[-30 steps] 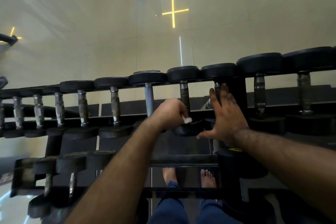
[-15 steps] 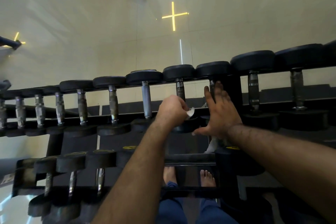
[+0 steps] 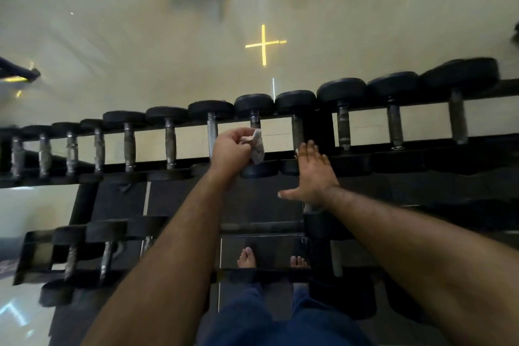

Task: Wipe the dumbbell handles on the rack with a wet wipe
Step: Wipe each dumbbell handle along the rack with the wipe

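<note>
hands reach out over a long black rack [image 3: 362, 109] full of dumbbells. the left hand [image 3: 231, 149] is curled up and pinches a white wet wipe [image 3: 257, 146] between its fingers. the wipe hangs down at about 3 o'clock from that hand, right over the handle of one dumbbell [image 3: 254, 105] near the middle of the top row. i cannot tell if the wipe is touching the handle or just in front of it. the right hand [image 3: 313, 174] is open and flat, with its fingers straight and the thumb sticking out to 9 o'clock. it holds nothing. its fingertips point to 12 o'clock, at the bottom end of the next handle [image 3: 297, 132], and they look like they touch it. the two hands are near each other but apart. more dumbbells sit in a row at 9 o'clock and at 3 o'clock from the hands, all with black round ends and grey metal handles. a lower shelf [image 3: 261, 226] at 6 o'clock holds a few more dumbbells. two bare feet [image 3: 247, 257] and blue trousers [image 3: 244, 314] show at the bottom. a yellow cross [image 3: 264, 43] glows on the shiny floor [image 3: 140, 36] at 12 o'clock.
</note>
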### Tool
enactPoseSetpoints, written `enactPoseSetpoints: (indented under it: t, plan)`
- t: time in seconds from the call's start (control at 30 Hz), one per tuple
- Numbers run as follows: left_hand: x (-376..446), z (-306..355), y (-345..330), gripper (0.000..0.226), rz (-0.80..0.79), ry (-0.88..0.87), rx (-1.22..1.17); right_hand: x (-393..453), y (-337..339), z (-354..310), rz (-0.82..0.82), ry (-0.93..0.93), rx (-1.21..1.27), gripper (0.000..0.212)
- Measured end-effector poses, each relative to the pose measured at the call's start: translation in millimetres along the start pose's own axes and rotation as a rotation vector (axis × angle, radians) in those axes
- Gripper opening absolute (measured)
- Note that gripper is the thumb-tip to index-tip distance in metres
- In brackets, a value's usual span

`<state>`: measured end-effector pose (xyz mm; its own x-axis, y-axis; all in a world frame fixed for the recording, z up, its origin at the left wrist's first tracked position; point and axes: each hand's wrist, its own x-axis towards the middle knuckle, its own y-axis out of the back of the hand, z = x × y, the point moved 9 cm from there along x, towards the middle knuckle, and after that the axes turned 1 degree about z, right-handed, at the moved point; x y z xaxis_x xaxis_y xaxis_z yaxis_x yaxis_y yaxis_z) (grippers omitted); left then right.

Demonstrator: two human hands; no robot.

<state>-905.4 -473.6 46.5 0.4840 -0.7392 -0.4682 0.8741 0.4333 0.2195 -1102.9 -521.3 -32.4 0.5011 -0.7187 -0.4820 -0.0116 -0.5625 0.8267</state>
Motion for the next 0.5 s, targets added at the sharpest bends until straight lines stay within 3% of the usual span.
enactPoseSetpoints:
  t: [0.1, 0.27, 0.3, 0.43, 0.5]
  plan:
    - [-23.1, 3.3, 0.7, 0.026, 0.009, -0.006, -0.063, -21.1, 15.8, -0.2, 0.019, 0.013, 0.377, 0.117]
    - [-60.4, 25.8, -10.2, 0.02, -0.056, -0.109, -0.132, -51.4, 39.2, -14.2, 0.135, -0.071, 1.149, 0.028]
    - [-66.5, 28.8, -11.7, 0.021, -0.071, -0.124, -0.125, -59.6, 45.2, -19.2, 0.147, -0.094, 1.316, 0.02]
    - [-91.6, 38.1, -21.4, 0.022, -0.193, -0.148, -0.018, -89.8, 68.1, -41.2, 0.123, -0.098, 1.542, 0.049]
    - [-100.7, 44.0, -24.1, 0.021, -0.23, -0.2, 0.06, -101.4, 71.4, -41.4, 0.149, -0.153, 1.555, 0.046]
